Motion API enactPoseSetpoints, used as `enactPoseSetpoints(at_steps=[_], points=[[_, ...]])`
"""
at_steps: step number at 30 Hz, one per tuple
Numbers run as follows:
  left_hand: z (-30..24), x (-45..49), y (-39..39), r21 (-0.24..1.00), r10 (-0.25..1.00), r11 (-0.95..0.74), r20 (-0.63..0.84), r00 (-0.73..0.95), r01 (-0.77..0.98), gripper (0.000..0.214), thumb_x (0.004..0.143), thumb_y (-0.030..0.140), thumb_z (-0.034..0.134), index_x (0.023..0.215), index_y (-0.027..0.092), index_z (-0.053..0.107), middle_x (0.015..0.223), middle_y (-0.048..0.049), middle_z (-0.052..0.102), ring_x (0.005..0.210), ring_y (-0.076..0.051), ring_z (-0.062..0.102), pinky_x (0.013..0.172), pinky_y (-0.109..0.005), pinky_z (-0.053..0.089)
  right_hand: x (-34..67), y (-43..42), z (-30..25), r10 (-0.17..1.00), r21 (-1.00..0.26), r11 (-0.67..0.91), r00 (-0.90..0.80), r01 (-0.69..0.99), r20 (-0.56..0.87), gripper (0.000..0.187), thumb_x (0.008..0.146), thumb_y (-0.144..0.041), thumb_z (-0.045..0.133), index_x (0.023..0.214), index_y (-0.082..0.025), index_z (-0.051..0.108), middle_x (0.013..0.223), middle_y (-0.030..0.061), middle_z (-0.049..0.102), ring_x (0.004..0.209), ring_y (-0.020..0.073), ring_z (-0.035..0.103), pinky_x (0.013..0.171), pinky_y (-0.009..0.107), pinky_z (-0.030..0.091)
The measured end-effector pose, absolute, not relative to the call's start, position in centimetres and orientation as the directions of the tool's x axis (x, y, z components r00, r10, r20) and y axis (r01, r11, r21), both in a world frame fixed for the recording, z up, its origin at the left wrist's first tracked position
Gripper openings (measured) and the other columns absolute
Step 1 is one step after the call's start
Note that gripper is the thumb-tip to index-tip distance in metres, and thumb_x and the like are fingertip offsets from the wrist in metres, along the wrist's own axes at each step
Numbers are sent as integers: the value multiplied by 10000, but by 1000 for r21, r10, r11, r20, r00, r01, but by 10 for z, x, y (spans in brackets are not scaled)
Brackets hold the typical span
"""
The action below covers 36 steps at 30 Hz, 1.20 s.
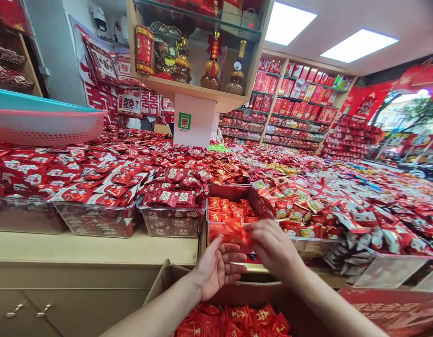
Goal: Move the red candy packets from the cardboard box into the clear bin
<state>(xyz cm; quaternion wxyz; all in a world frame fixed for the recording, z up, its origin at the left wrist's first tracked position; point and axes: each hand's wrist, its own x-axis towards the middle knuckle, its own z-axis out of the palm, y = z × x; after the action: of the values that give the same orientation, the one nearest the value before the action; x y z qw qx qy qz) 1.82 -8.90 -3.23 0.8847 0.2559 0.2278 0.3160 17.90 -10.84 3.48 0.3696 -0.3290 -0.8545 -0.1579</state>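
My left hand (221, 267) is held palm inward with its fingers apart and nothing in it. Beside it, my right hand (274, 245) pinches a shiny red wrapped packet (234, 228), blurred by motion, just above the front of a clear bin (260, 202). Red packets with gold print (225, 206) lie in rows inside that bin. Under my wrists stands an open cardboard box (156, 285), with many similar red packets (237, 320) heaped in it.
Clear bins of dark red packets (176, 201) stand to the left, and white-and-red packets (392, 238) fill bins to the right. Pink and turquoise baskets (44, 126) rest on the heap at left. A display cabinet with bottles (211, 70) overhangs the counter.
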Motion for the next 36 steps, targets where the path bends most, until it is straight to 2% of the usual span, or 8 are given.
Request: enactPoseSetpoints(at_steps=[3,6,9,19,25,28,32,36], points=[[-35,19,-89,654,640,671,-274,718,-349,412,727,510,420,854,141,553,768,-55,636,629,-157,608,557,-228,405,175,-61,67,598,101,567,-494,817,631,126,797,-165,389,782,-160,513,836,80,588,814,170,504,739,299,393],[-35,20,-91,704,597,663,-291,748,-255,388,726,489,433,844,139,553,772,-52,625,616,-142,601,549,-215,386,170,-10,77,808,250,358,-433,900,399,158,794,-170,387,829,-143,539,860,98,588,834,187,516,732,280,382],[-36,20,-93,759,588,626,-307,749,-181,397,713,503,438,831,140,546,757,-50,615,582,-131,592,527,-208,366,167,22,68,894,316,302,-382,899,233,187,786,-142,385,864,-139,555,904,108,593,851,194,532,691,258,390],[-39,24,-92,836,593,548,-368,716,-24,329,640,440,547,793,152,505,707,-38,611,504,-100,563,465,-177,315,174,37,55,949,281,314,-311,907,-54,225,660,-64,480,764,-173,647,741,49,655,665,152,583,583,202,408],[-34,27,-96,850,589,523,-407,698,54,298,628,408,569,781,159,512,697,-32,611,498,-91,557,455,-170,310,178,48,55,974,261,227,-226,938,-33,264,727,-146,439,906,-161,631,905,83,632,838,187,567,699,234,411],[-33,27,-97,850,591,521,-422,688,74,291,625,402,572,776,161,509,689,-29,610,494,-90,556,454,-170,314,176,50,50,985,255,170,-153,952,-83,242,719,-203,476,869,-120,648,871,133,633,810,220,582,654,260,433],[-36,27,-96,858,581,508,-405,706,75,278,641,398,562,787,167,511,704,-30,609,508,-88,560,459,-169,317,178,51,42,986,257,132,-100,957,-134,209,679,-142,523,838,-123,657,839,145,640,778,238,595,637,277,443],[-39,26,-95,871,569,485,-386,726,83,280,649,400,556,797,166,515,723,-36,608,528,-91,565,471,-176,327,182,49,37,991,253,117,-95,960,-100,242,678,-100,525,893,-100,637,917,162,620,848,257,577,690,285,434]])
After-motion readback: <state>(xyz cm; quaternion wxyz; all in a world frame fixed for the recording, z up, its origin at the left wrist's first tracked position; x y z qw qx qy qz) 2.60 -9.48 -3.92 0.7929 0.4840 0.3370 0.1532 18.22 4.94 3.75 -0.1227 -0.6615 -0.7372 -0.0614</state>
